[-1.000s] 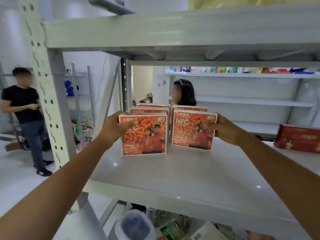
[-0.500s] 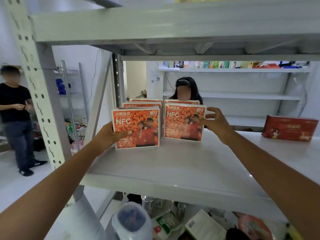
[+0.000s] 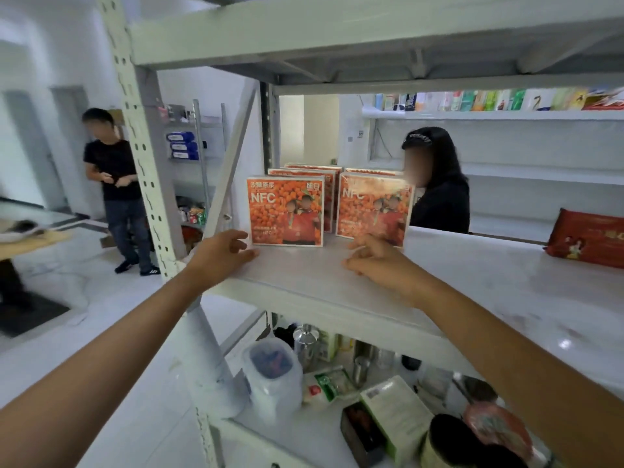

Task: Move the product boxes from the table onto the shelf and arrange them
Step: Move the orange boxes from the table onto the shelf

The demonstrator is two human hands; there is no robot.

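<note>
Hiding behind front boxes, rear boxes show only top edges.

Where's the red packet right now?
Head view, far right: the red packet sits on the same shelf board as the orange NFC boxes, well apart to their right.

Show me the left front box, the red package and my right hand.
left front box (image 3: pixel 285 211): head view, front face
red package (image 3: pixel 587 238): head view, front face
right hand (image 3: pixel 374 260): head view, hand's back
</note>
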